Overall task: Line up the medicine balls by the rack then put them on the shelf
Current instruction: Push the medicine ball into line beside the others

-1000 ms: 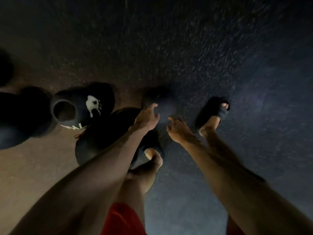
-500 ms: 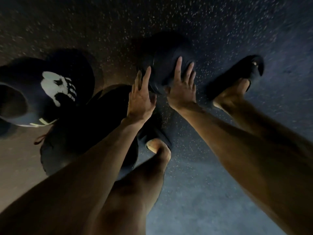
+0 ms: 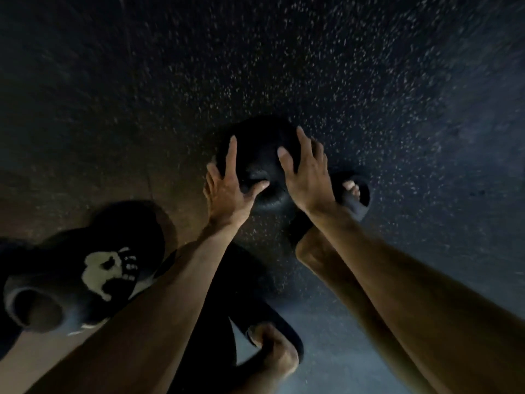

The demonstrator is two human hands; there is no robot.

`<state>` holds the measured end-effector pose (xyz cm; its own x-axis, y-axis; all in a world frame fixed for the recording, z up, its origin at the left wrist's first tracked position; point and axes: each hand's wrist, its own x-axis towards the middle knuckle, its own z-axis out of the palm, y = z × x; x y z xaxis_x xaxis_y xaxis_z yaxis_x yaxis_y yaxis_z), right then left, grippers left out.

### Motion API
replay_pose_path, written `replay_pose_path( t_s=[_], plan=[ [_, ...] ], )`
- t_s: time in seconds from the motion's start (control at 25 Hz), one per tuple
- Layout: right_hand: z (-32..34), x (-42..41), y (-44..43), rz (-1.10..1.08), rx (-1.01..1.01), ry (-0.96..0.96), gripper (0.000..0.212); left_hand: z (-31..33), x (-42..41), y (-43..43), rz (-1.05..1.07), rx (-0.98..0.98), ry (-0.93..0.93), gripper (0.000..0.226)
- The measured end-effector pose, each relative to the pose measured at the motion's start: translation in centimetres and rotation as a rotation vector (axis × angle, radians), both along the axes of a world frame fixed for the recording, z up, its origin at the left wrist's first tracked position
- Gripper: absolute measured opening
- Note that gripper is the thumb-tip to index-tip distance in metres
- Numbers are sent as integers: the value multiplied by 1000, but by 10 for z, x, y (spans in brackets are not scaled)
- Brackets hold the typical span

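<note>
A small black medicine ball lies on the dark speckled floor at the centre of the head view. My left hand presses on its left side with fingers straight and spread, the thumb laid across the ball's near face. On the ball's right side rests my right hand, its fingers also straight. A bigger black medicine ball with a white skull logo sits at the lower left. Another dark ball lies partly hidden under my left forearm. No rack or shelf is in view.
My right foot in a black slide sandal stands just right of the small ball, touching or nearly so. Below the balls is my left foot. Dark speckled rubber floor spreads beyond and to the right.
My hands went from reaching toward the small ball to lying on both of its sides. The view has swung, so the skull ball now shows lower in the frame.
</note>
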<state>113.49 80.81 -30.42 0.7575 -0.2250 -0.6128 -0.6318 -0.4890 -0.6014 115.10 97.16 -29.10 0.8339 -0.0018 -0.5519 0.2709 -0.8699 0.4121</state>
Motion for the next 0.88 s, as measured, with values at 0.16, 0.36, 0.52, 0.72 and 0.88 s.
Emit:
replay_pose_path(
  t_s=[0.16,0.36,0.52,0.72,0.88],
  plan=[
    [-3,-22,23,26,-97,-174,79,-6,47,-3,100,-71,44,96],
    [-26,82,8,-42,-121,-136,75,-30,140,-19,355,-227,70,68],
    [-44,184,-20,-177,-100,-14,69,-43,169,-43,270,-239,-178,60],
    [-65,267,-52,-344,-6,75,46,-44,195,-66,49,-222,-458,54],
    [-74,315,-73,-350,31,52,38,-45,265,-83,98,-133,-234,43]
  ],
)
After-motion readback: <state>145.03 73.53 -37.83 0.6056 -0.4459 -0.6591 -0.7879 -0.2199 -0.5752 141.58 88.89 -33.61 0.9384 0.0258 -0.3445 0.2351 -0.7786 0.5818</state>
